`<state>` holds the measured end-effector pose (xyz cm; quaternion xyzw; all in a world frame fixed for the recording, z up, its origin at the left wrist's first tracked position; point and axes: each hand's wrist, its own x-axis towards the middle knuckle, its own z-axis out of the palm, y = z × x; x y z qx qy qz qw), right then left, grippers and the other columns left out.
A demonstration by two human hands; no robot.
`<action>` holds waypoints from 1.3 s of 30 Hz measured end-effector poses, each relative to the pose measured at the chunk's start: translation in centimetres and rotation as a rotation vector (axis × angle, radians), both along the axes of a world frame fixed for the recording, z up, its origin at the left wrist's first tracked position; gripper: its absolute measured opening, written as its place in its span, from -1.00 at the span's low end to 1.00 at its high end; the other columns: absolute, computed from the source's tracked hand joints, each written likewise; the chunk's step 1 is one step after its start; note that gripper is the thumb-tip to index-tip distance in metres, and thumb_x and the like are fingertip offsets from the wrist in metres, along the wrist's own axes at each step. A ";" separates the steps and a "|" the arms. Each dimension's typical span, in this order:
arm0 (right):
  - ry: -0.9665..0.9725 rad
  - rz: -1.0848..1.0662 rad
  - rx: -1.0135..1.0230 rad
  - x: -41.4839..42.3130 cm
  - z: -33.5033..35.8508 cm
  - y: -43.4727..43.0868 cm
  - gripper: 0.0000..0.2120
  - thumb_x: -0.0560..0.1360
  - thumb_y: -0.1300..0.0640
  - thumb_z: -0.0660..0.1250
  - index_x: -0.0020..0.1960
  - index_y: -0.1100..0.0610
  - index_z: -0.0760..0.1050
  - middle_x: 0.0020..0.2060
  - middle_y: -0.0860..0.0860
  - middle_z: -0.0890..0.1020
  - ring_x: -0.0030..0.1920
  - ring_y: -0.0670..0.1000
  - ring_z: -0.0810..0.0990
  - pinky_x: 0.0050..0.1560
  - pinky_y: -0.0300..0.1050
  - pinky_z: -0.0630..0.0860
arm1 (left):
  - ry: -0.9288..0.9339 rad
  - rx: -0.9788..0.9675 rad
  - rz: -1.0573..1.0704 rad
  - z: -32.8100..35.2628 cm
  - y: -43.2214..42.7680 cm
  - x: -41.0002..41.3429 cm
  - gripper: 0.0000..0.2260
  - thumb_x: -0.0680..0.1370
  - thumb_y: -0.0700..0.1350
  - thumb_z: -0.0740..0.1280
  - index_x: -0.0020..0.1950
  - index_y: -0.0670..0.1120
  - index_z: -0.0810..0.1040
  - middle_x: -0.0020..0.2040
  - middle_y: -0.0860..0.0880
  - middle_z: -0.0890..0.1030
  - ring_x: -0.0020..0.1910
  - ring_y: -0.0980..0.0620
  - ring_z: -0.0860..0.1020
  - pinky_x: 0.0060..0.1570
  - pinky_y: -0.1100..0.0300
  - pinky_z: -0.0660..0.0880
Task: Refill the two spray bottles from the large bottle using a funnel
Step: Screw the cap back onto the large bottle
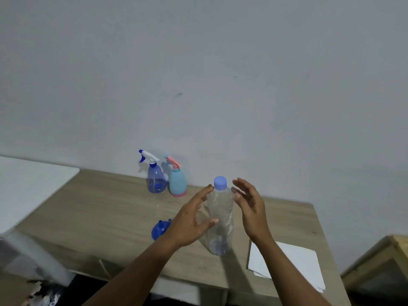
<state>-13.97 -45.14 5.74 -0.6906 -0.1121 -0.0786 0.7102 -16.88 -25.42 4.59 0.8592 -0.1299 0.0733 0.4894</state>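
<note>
A large clear plastic bottle [220,217] with a blue cap stands upright on the wooden table [110,206], cap on. My left hand [189,219] is open just left of it, thumb near its side. My right hand [251,206] is open just right of it, fingers spread beside the neck. Neither hand clearly grips it. At the back by the wall stand two spray bottles: a clear blue one [155,175] with a white-and-blue trigger, and a light blue one [177,180] with a pink trigger. A blue funnel [159,229] lies on the table, partly hidden behind my left wrist.
White paper sheets [293,263] lie at the table's right front, under my right forearm. A white surface [28,184] sits to the left, a wooden-framed piece [379,268] to the right. The grey wall [198,85] runs along the table's back edge.
</note>
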 end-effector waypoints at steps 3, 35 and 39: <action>0.114 -0.028 -0.114 -1.7 -5.0 0.1 -0.36 0.46 -0.06 0.43 0.49 -0.06 0.31 0.42 -0.05 0.48 0.39 -0.03 0.49 0.40 0.05 0.44 | 0.008 0.007 0.005 -1.2 1.2 -0.2 -0.19 0.47 0.11 0.49 0.56 0.30 0.05 0.53 0.30 0.23 0.49 0.26 0.28 0.45 0.05 0.36; 0.228 -0.363 -0.316 8.3 -12.5 11.3 -0.21 0.30 0.16 0.65 0.42 0.07 0.34 0.29 -0.04 0.52 0.28 -0.09 0.54 0.22 -0.11 0.54 | 0.202 0.325 0.180 -12.2 13.0 12.7 -0.47 0.37 -0.01 0.55 0.31 -0.06 0.55 0.25 0.01 0.59 0.22 -0.01 0.54 0.16 0.32 0.31; 0.237 -0.366 -0.301 13.0 -12.9 11.6 -0.19 0.32 0.15 0.63 0.46 0.07 0.31 0.32 -0.01 0.50 0.29 -0.07 0.51 0.28 -0.09 0.51 | 0.250 0.348 0.162 -11.9 11.1 16.4 -0.50 0.46 0.00 0.49 0.36 -0.03 0.48 0.29 0.02 0.54 0.24 -0.04 0.53 0.10 0.29 0.32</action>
